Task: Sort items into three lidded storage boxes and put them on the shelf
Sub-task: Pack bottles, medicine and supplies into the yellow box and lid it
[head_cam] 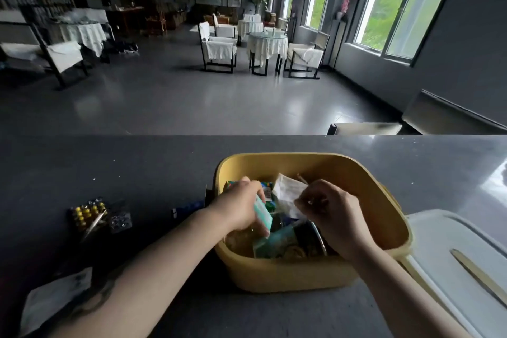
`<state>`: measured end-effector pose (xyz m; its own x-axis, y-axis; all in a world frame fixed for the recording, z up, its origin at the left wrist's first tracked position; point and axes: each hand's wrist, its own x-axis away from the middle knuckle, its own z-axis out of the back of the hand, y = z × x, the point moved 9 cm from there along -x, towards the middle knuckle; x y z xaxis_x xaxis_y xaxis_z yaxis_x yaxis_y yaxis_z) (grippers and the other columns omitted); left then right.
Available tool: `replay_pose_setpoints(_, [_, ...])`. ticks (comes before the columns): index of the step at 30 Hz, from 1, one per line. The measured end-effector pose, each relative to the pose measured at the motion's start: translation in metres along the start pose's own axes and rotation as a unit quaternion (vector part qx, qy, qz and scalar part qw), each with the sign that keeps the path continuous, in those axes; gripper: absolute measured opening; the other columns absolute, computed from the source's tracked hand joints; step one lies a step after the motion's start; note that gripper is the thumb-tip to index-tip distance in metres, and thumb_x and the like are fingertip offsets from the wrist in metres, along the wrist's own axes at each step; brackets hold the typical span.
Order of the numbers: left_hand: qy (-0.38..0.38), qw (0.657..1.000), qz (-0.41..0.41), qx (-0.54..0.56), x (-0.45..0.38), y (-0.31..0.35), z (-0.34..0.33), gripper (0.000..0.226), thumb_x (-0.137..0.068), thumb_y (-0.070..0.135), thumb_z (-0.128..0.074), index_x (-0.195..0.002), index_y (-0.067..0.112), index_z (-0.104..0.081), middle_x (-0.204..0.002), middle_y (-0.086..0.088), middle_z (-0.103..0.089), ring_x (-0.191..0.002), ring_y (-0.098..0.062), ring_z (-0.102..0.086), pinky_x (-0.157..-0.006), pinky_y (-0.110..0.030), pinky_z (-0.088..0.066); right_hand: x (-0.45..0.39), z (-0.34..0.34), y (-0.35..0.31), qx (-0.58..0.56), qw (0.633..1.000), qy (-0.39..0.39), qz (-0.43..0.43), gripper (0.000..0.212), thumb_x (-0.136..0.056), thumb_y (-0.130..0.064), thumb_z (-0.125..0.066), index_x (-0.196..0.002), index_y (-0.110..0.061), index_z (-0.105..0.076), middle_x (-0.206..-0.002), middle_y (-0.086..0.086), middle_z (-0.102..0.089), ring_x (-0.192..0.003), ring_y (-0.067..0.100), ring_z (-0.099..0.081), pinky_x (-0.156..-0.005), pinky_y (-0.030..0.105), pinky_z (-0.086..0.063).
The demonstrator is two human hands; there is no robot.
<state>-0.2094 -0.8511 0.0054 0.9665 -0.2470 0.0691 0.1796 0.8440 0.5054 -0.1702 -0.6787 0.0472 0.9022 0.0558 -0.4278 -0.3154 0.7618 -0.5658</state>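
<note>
A yellow storage box (365, 173) stands open on the dark counter (109, 167), filled with several small packets and cartons. My left hand (238, 206) reaches into its left side and grips a small teal carton (262, 215). My right hand (329, 211) is inside the box too, fingers curled and pinching a clear plastic packet (286, 192). Another teal carton (274, 244) lies near the front wall. The box's white lid (452, 239) with a wooden handle strip lies flat to the right.
Blister packs of yellow pills (87, 214) and a smaller foil blister (120, 222) lie left of the box. A white packet (55, 299) sits at the near left. A small dark blue item (189, 207) lies beside the box. Beyond the counter are tables and chairs.
</note>
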Motion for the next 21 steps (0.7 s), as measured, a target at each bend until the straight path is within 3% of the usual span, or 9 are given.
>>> replay_pose_setpoints(3, [-0.051, 0.997, -0.017, -0.048, -0.006, 0.001, -0.009, 0.049, -0.063, 0.029, -0.086, -0.097, 0.026, -0.052, -0.116, 0.002, -0.051, -0.097, -0.016, -0.051, -0.077, -0.030, -0.043, -0.005, -0.014, -0.001, 0.012, 0.999, -0.049, 0.009, 0.014, -0.075, -0.035, -0.076, -0.078, -0.028, -0.064, -0.077, -0.013, -0.064, -0.070, -0.003, -0.056, -0.062, 0.015, -0.045])
replay_pose_setpoints(6, [-0.052, 0.994, -0.020, -0.095, 0.000, 0.005, -0.013, 0.045, -0.066, 0.043, -0.081, -0.094, 0.025, -0.050, -0.113, 0.000, -0.055, -0.101, -0.019, -0.051, -0.078, -0.032, -0.042, -0.017, -0.024, -0.006, 0.007, 0.998, -0.063, 0.027, 0.016, -0.074, -0.034, -0.077, -0.077, -0.024, -0.065, -0.075, -0.010, -0.064, -0.068, 0.001, -0.056, -0.063, 0.021, -0.044])
replay_pose_setpoints(10, [-0.047, 0.963, -0.008, -0.265, 0.007, -0.002, -0.018, 0.068, -0.073, 0.066, -0.062, -0.121, 0.018, -0.057, -0.135, -0.007, -0.046, -0.131, -0.028, -0.031, -0.110, -0.041, -0.022, -0.045, -0.053, -0.016, 0.019, 0.994, -0.094, 0.044, 0.017, -0.075, -0.033, -0.077, -0.078, -0.020, -0.066, -0.071, -0.011, -0.060, -0.067, 0.008, -0.055, -0.060, 0.023, -0.037])
replay_pose_setpoints(14, [0.027, 0.978, -0.010, -0.207, 0.017, -0.011, -0.004, 0.047, -0.080, 0.053, -0.065, -0.113, 0.019, -0.063, -0.123, -0.005, -0.056, -0.129, -0.025, -0.035, -0.113, -0.035, -0.019, -0.069, -0.088, -0.023, 0.040, 0.989, -0.124, 0.065, 0.017, -0.077, -0.029, -0.074, -0.085, -0.016, -0.066, -0.082, 0.000, -0.067, -0.077, 0.021, -0.059, -0.061, 0.026, -0.034])
replay_pose_setpoints(17, [0.082, 0.988, -0.019, -0.127, 0.023, -0.015, 0.003, 0.029, -0.082, 0.042, -0.066, -0.106, 0.026, -0.067, -0.119, -0.003, -0.063, -0.133, -0.023, -0.036, -0.118, -0.035, -0.003, -0.072, -0.104, -0.012, 0.072, 0.986, -0.133, 0.067, 0.022, -0.079, -0.033, -0.072, -0.089, -0.016, -0.064, -0.088, 0.002, -0.066, -0.081, 0.021, -0.055, -0.061, 0.028, -0.027])
replay_pose_setpoints(21, [0.157, 0.984, -0.014, -0.083, 0.027, -0.018, 0.010, 0.021, -0.083, 0.041, -0.063, -0.101, 0.031, -0.068, -0.113, 0.001, -0.067, -0.128, -0.021, -0.043, -0.120, -0.036, -0.006, -0.072, -0.114, 0.000, 0.094, 0.982, -0.145, 0.078, 0.025, -0.079, -0.036, -0.070, -0.090, -0.015, -0.062, -0.093, 0.003, -0.066, -0.092, 0.024, -0.056, -0.067, 0.030, -0.032])
